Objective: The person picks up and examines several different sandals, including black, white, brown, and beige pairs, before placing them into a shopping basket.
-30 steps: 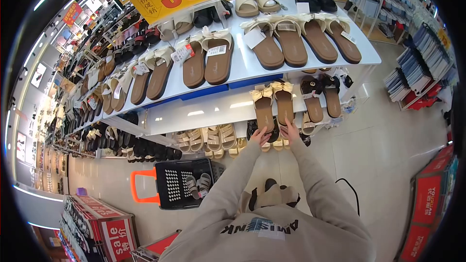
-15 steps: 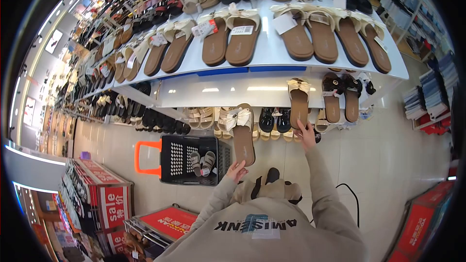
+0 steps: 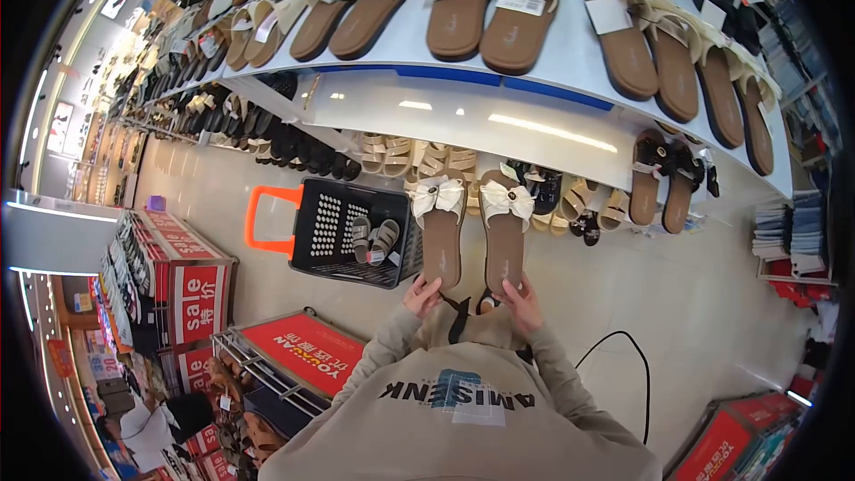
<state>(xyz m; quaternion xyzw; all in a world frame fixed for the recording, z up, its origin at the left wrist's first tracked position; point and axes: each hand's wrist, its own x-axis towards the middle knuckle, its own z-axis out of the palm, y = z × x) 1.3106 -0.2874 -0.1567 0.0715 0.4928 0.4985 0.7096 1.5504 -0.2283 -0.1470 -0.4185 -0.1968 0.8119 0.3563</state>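
Note:
My left hand (image 3: 423, 297) grips the heel of a brown-soled slide sandal (image 3: 442, 245) with a cream bow strap and a dark ornament. In my right hand (image 3: 519, 301) is a matching slide sandal (image 3: 505, 245), also held by its heel. The two sandals stand side by side in front of me, toes pointing away and soles' upper faces toward me, a narrow gap between them. Fingers of both hands are closed round the heels, thumbs on top.
A black shopping basket (image 3: 352, 276) with an orange handle holds a pair of grey sandals (image 3: 375, 240). Ahead, a white display shelf (image 3: 392, 107) bears rows of slides, with black bow slides (image 3: 663, 180) lower right. Red sale racks (image 3: 307, 347) stand at the left and lower right.
My right hand has brought its sandal away from the lower shelf, leftward and toward me, beside the left one. The view has turned and tilted down somewhat.

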